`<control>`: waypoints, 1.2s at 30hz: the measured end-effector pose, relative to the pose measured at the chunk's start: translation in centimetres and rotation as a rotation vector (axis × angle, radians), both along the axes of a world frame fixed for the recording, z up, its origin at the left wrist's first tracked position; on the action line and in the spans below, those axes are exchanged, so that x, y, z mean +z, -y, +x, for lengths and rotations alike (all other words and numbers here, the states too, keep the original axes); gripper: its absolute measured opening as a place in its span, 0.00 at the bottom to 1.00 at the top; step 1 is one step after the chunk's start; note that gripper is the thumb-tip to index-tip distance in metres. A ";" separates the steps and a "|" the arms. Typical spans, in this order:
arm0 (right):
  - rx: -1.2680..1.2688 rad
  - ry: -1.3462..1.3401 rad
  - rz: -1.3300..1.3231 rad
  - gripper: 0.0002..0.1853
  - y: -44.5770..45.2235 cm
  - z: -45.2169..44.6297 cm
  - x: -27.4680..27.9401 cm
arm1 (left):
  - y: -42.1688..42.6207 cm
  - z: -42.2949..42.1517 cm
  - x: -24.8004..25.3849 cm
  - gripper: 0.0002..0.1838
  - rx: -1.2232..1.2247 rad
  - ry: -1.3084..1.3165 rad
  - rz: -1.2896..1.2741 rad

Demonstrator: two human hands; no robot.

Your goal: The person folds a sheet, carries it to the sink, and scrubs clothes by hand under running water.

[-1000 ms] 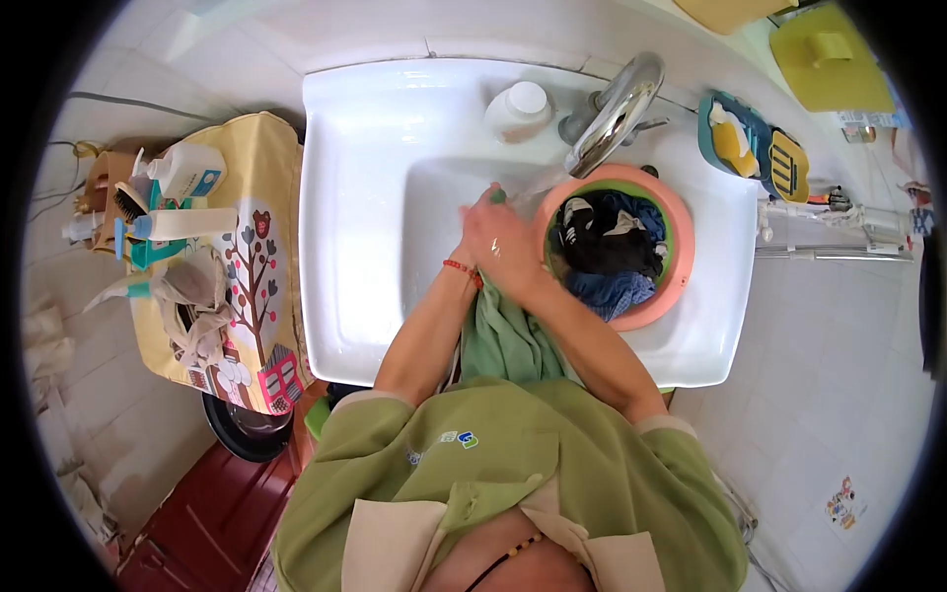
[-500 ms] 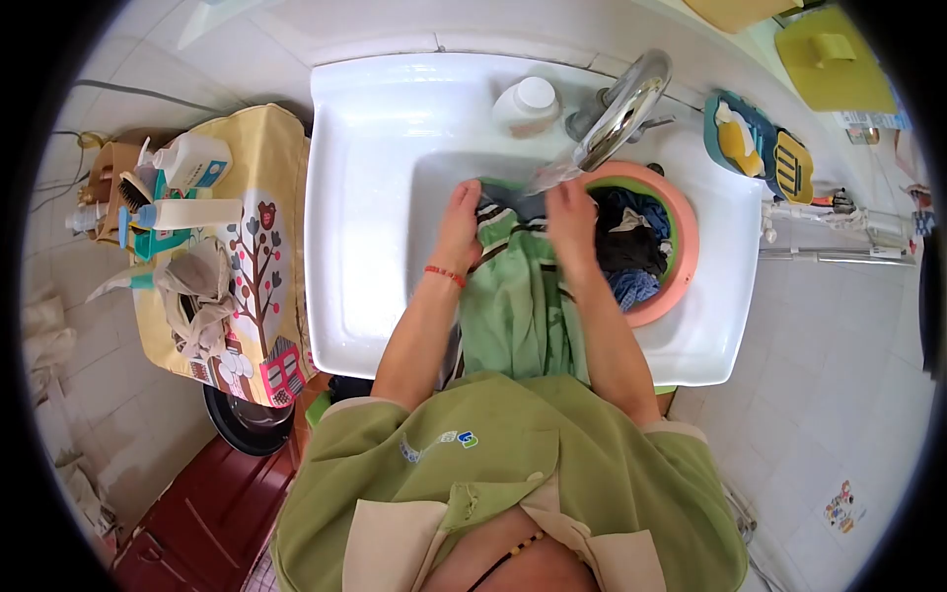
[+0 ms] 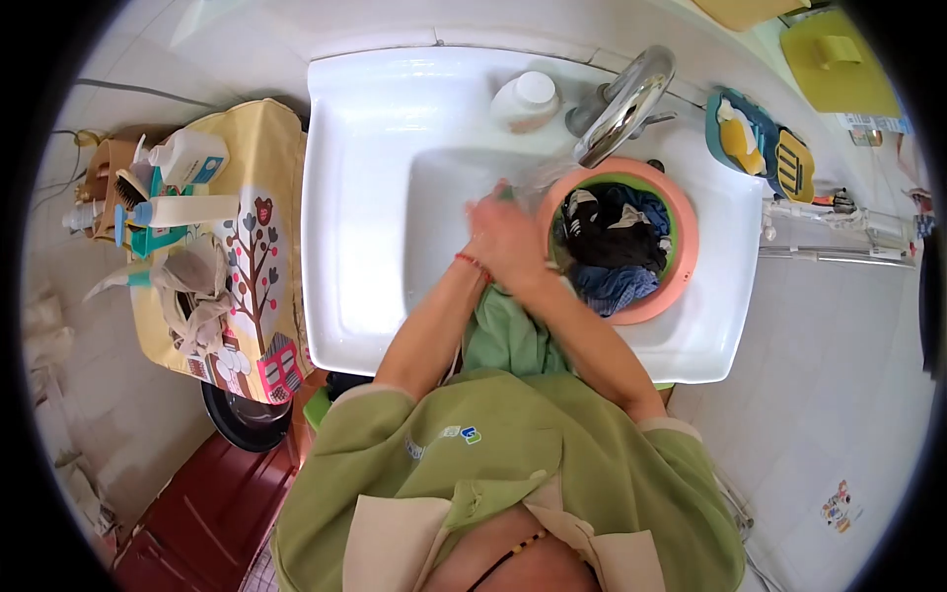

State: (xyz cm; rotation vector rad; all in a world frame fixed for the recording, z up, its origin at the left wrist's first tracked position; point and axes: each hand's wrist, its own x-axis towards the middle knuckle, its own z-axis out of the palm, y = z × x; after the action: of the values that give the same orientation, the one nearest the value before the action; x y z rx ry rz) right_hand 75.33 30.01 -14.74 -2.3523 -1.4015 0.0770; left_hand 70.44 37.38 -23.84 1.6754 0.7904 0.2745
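My left hand (image 3: 478,225) and my right hand (image 3: 513,247) are pressed together over the basin of the white sink (image 3: 355,197), closed around a green cloth (image 3: 508,335). The cloth hangs from them toward my body, and a small bit of green shows at the fingertips. Water runs from the chrome faucet (image 3: 626,104) beside my hands. To their right, a pink and green basin (image 3: 681,247) holds dark and blue clothes (image 3: 617,242). My right hand covers much of my left one.
A white bottle (image 3: 528,99) stands by the faucet. At the right are soap dishes (image 3: 740,133). On the left, a patterned cover (image 3: 261,237) bears bottles and a brush (image 3: 130,189). A black bowl (image 3: 247,419) sits below.
Half a second ago my hands were apart, holding the striped green cloth spread under the faucet. Now they have come together with the cloth bunched between them.
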 end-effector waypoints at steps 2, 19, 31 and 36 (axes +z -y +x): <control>0.128 0.074 0.030 0.13 -0.1 -1.3 0.6 | -0.9 0.6 2.6 0.15 0.179 0.100 -0.438; -0.044 -0.676 0.639 0.10 6.5 3.4 3.9 | -2.0 -5.8 7.5 0.13 0.375 -0.082 0.389; 0.035 -0.576 0.383 0.08 8.2 -1.1 7.2 | -1.8 -3.7 6.1 0.14 0.133 0.550 -0.769; -0.283 -0.757 0.500 0.08 8.6 4.6 8.7 | -6.2 -6.7 8.1 0.28 -0.182 0.445 -1.226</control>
State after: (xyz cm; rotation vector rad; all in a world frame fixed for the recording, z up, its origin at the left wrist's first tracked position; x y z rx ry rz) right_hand 79.93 21.39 -6.03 -1.7823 -0.6233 0.4304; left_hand 63.76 43.59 -15.70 0.4802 0.3092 -0.0030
